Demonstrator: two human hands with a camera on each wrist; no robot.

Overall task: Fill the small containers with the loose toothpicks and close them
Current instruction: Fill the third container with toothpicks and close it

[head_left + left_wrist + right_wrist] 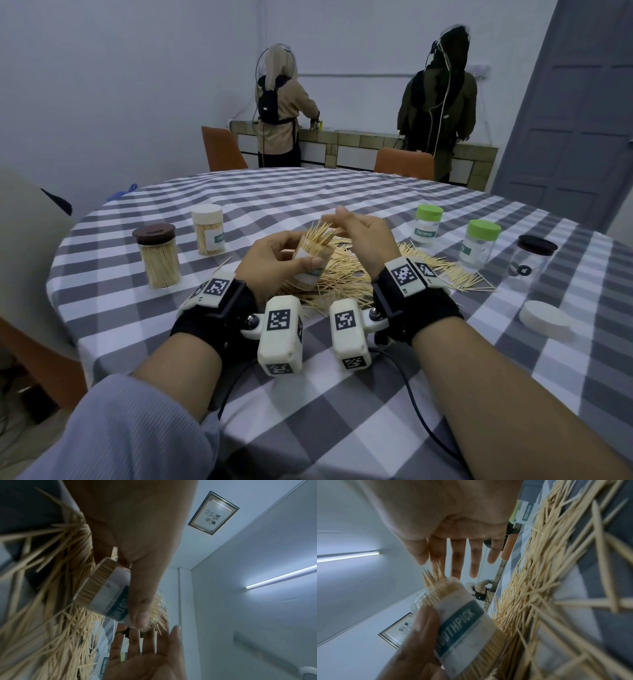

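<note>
Two bare hands: left hand (274, 260) grips clear cylindrical toothpick container (310, 260).

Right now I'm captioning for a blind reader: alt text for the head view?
The left hand grips a tilted open jar packed with toothpicks, whose tips the right hand touches. Loose toothpicks litter the checked table, with closed jars on both sides.

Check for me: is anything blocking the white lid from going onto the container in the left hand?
Yes. Toothpicks stick up out of the mouth of the container the left hand holds, under the right hand. The white lid lies apart on the table, to the right.
</note>
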